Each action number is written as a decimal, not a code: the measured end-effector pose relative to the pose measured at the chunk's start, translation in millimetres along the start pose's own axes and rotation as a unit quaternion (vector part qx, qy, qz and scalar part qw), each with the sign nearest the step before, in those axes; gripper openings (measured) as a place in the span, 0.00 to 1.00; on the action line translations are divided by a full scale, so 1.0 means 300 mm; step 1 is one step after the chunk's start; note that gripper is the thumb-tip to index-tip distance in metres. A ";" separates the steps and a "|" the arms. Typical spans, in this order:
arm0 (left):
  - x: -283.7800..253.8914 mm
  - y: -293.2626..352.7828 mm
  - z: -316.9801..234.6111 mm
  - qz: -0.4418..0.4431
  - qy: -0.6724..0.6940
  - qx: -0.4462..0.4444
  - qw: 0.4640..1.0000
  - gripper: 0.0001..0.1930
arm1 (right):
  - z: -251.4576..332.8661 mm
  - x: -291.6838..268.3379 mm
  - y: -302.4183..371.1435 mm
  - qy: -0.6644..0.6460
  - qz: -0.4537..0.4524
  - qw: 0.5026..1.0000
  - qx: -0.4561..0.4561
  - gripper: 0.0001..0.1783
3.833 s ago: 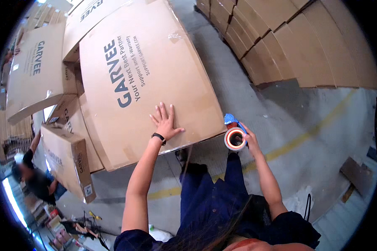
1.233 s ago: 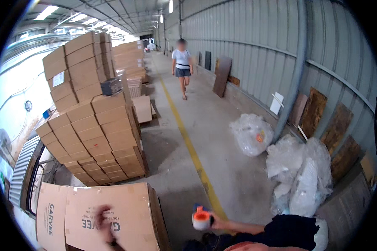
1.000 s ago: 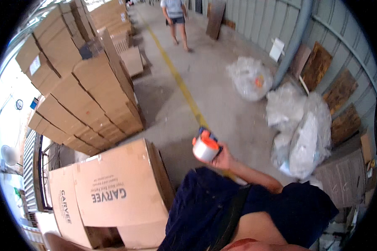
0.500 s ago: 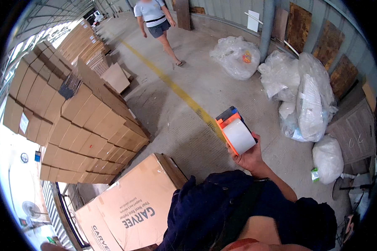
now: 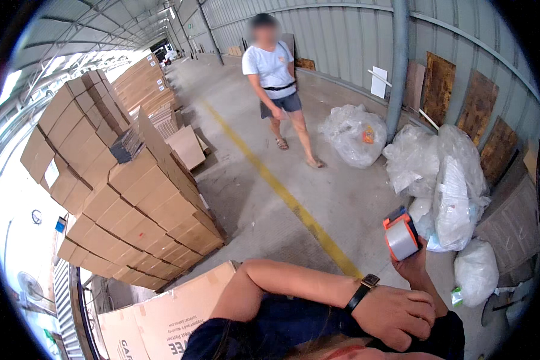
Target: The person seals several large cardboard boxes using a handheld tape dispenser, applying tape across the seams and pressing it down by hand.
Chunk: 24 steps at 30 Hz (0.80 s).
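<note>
A tape dispenser (image 5: pixel 401 235) with an orange frame and a wide roll of pale tape is gripped in my right hand (image 5: pixel 411 263), held out on the right over the floor. My left arm crosses in front of my dark blue top. At its end, my left hand (image 5: pixel 396 314), a dark-strapped wristwatch (image 5: pixel 363 291) on the wrist, lies over my right forearm with loosely bent fingers and no object in it. Below my left arm, a large printed cardboard box (image 5: pixel 162 309) is partly covered by that arm.
Stacked brown cartons (image 5: pixel 144 210) rise on the left. Bags of clear plastic wrap (image 5: pixel 453 186) and wooden boards (image 5: pixel 439 89) line the right wall. A person (image 5: pixel 276 84) in a light shirt and dark shorts walks on the floor ahead, right of a yellow line (image 5: pixel 270 180).
My left arm has come up across my body onto my right forearm. The tape dispenser has moved right and lower in view. The walking person is nearer, and the view has tilted up.
</note>
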<state>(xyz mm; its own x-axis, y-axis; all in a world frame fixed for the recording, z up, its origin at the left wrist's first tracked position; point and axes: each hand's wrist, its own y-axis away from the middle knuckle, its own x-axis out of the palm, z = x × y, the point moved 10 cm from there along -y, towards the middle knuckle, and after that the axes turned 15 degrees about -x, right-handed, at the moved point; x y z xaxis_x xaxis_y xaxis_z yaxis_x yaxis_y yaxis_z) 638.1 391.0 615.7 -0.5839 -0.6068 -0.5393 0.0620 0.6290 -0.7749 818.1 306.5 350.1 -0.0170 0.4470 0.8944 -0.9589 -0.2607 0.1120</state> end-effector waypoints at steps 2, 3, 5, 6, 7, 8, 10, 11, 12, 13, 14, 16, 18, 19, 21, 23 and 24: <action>-0.016 0.001 0.005 0.065 0.044 -0.072 0.994 0.09 | -0.020 -0.059 -0.104 -0.020 -0.055 0.997 -0.052 0.32; -0.002 0.076 0.049 0.108 0.078 -0.179 0.975 0.13 | -0.068 -0.024 -0.157 -0.073 0.035 0.996 -0.046 0.30; -0.077 0.175 0.007 0.132 -0.020 -0.263 0.956 0.23 | -0.165 -0.010 -0.261 -0.155 0.077 0.982 -0.077 0.30; -0.143 0.218 -0.047 0.119 -0.065 -0.281 0.950 0.23 | -0.247 0.008 -0.285 -0.213 0.042 0.975 -0.051 0.31; -0.188 0.268 -0.127 0.114 0.042 -0.295 0.948 0.22 | -0.340 0.205 -0.258 -0.335 0.079 0.938 0.031 0.32; -0.230 0.323 -0.177 0.115 0.161 -0.298 0.934 0.21 | -0.412 0.249 -0.254 -0.349 0.072 0.930 0.089 0.33; -0.253 0.373 -0.242 0.098 0.242 -0.274 0.926 0.21 | -0.537 0.280 -0.213 -0.283 0.094 0.930 0.215 0.34; -0.238 0.379 -0.274 0.070 0.208 -0.285 0.933 0.21 | -0.617 0.290 -0.177 -0.181 0.068 0.944 0.268 0.33; -0.217 0.388 -0.297 0.042 0.179 -0.301 0.936 0.20 | -0.677 0.284 -0.135 -0.076 0.045 0.944 0.319 0.33; -0.216 0.404 -0.256 0.041 0.176 -0.277 0.944 0.20 | -0.652 0.214 -0.122 -0.052 0.041 0.932 0.356 0.31; -0.206 0.433 -0.212 0.039 0.189 -0.257 0.947 0.20 | -0.626 0.141 -0.112 -0.047 0.027 0.929 0.365 0.31; -0.203 0.426 -0.241 0.020 0.161 -0.265 0.951 0.20 | -0.687 0.126 -0.042 -0.035 0.038 0.896 0.441 0.29; -0.205 0.411 -0.250 0.006 0.145 -0.265 0.953 0.19 | -0.687 0.128 -0.037 -0.071 0.017 0.907 0.414 0.29; -0.207 0.402 -0.249 0.007 0.145 -0.262 0.954 0.19 | -0.704 0.120 -0.043 -0.111 0.050 0.907 0.403 0.29; -0.193 0.389 -0.224 0.016 0.145 -0.259 0.955 0.19 | -0.653 0.097 -0.064 -0.142 0.028 0.912 0.385 0.28; -0.186 0.387 -0.217 0.018 0.145 -0.260 0.954 0.18 | -0.589 0.103 -0.087 -0.180 0.017 0.911 0.371 0.27; -0.182 0.386 -0.217 0.017 0.145 -0.262 0.954 0.18 | -0.572 0.130 -0.097 -0.185 0.017 0.913 0.364 0.27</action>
<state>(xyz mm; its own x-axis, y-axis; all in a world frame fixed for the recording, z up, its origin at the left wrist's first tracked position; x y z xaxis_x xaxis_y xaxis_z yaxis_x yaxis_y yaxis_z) 624.5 528.5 576.9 -0.7924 -0.4694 -0.3895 -0.2833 0.8488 -0.4464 796.8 478.3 307.5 0.1824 0.1431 0.9727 -0.5147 -0.8291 0.2185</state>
